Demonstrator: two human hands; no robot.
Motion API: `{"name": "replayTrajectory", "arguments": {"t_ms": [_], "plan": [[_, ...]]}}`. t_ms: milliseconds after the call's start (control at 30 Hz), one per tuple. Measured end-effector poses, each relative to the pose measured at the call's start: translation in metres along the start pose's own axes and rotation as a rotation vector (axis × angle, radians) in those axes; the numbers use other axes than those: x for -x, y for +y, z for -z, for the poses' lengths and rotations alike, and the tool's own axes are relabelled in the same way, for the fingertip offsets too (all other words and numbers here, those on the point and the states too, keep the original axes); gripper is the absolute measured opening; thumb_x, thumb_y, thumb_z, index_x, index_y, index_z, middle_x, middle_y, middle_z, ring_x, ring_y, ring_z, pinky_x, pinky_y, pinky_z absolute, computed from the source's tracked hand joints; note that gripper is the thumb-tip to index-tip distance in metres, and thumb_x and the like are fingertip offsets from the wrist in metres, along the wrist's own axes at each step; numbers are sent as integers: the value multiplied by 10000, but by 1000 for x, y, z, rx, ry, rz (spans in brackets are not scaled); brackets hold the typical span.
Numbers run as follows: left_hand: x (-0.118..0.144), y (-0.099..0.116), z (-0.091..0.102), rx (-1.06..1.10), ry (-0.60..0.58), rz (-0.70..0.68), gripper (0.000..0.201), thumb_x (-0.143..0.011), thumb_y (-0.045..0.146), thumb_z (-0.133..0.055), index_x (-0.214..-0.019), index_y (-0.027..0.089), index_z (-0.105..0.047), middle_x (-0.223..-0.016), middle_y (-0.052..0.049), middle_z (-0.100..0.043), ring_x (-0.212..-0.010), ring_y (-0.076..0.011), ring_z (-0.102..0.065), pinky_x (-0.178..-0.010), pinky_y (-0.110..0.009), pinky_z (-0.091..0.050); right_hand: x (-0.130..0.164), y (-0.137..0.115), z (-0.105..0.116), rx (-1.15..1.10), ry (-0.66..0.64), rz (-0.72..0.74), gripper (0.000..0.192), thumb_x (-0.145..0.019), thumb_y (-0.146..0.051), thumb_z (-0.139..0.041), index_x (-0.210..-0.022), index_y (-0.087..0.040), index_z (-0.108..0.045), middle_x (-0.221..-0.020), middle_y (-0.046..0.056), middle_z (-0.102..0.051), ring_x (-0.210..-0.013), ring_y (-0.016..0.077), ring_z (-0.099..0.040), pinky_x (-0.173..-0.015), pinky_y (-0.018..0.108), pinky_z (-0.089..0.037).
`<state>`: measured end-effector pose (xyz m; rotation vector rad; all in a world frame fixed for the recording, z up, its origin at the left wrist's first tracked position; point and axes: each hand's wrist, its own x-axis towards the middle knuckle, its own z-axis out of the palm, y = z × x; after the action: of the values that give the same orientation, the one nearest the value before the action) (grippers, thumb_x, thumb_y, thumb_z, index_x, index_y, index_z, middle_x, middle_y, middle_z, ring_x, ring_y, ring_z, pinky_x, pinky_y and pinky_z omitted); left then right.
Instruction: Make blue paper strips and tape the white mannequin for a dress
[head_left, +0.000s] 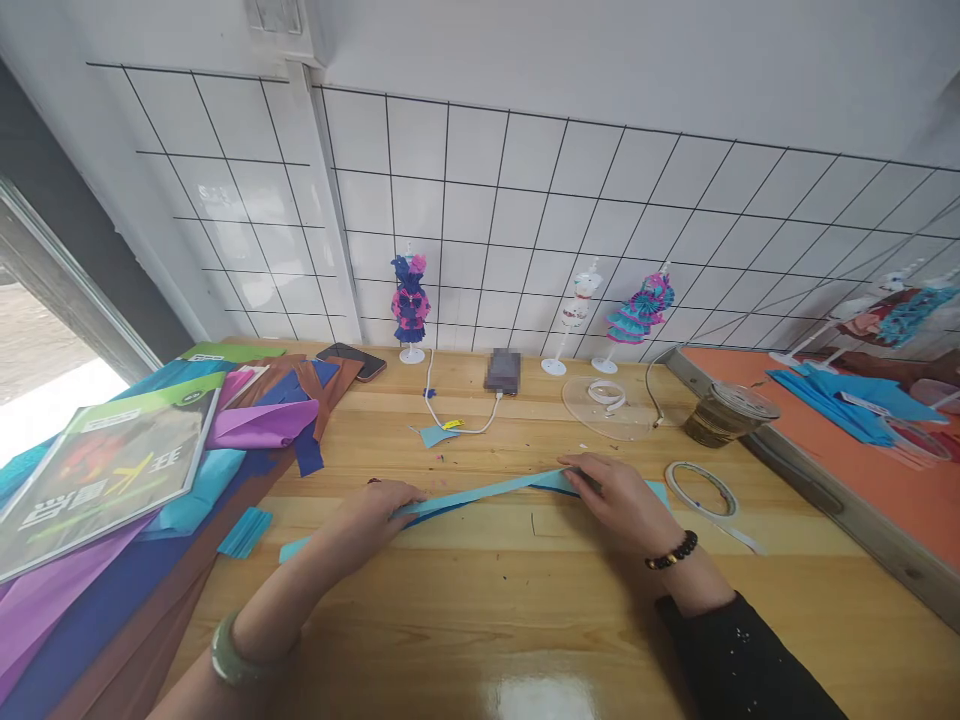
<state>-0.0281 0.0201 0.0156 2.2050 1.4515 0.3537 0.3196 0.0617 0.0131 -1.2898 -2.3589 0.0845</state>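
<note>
A long, narrow strip of light-blue paper [487, 491], with a darker blue layer along its lower edge, stretches between my hands just over the wooden table. My left hand [382, 510] is closed on its left end, and the tail of the strip shows beyond my wrist. At the other end my right hand [604, 490] pinches the strip, fingertips on its upper edge. A short light-blue end sticks out past the right hand. Left of my left forearm lies a small pleated piece of blue paper [245, 533]. A roll of white tape [703, 490] rests right of my right hand.
Coloured paper sheets [262, 425] and a magazine [112, 460] cover the left side. Along the wall stand small dress forms [411, 305], a phone [352, 361] and a dark device [502, 372] with a white cable. A brown pot [727, 415] sits beside the orange surface [750, 385].
</note>
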Motion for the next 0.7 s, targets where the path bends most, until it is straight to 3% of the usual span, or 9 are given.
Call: {"name": "replayTrajectory", "arguments": {"t_ms": [233,333,467,700], "plan": [[4,4,13,105,-24,59,305,-799,333,-432,-991,225,-642,-1007,-32,-671,-900,-195,-589,-773,-267,-414,4,15,17,-134,-51,-179,334,-857,-374,-402,-1001,-185,-637,-1010,92,-667,-917,211,-615,-807,346,-481],[6,5,20,174,-56,90,321,-796,402,-421,-893,211,-661,-801,-24,-673,-694,-169,-576,-604,-236,-400,7,21,27,-150,-69,-286,424,-841,-465,-399,-1055,-174,-622,-850,69,-677,-763,190,-618,-668,290,-488],[8,-3,24,235,-50,99,321,-782,423,-434,-762,191,-656,-654,-5,-607,-605,-147,-518,-550,-224,-362,13,36,32,-144,-126,-392,529,-801,-564,-400,-1071,-160,-608,-608,6,-577,-556,146,-525,-500,248,-418],[5,-15,22,353,-15,155,314,-735,450,-487,-744,174,-634,-633,7,-562,-591,-140,-490,-534,-221,-350,19,61,27,-124,-167,-487,562,-766,-585,-419,-1064,-148,-607,-602,6,-549,-542,152,-500,-490,258,-386]]}}
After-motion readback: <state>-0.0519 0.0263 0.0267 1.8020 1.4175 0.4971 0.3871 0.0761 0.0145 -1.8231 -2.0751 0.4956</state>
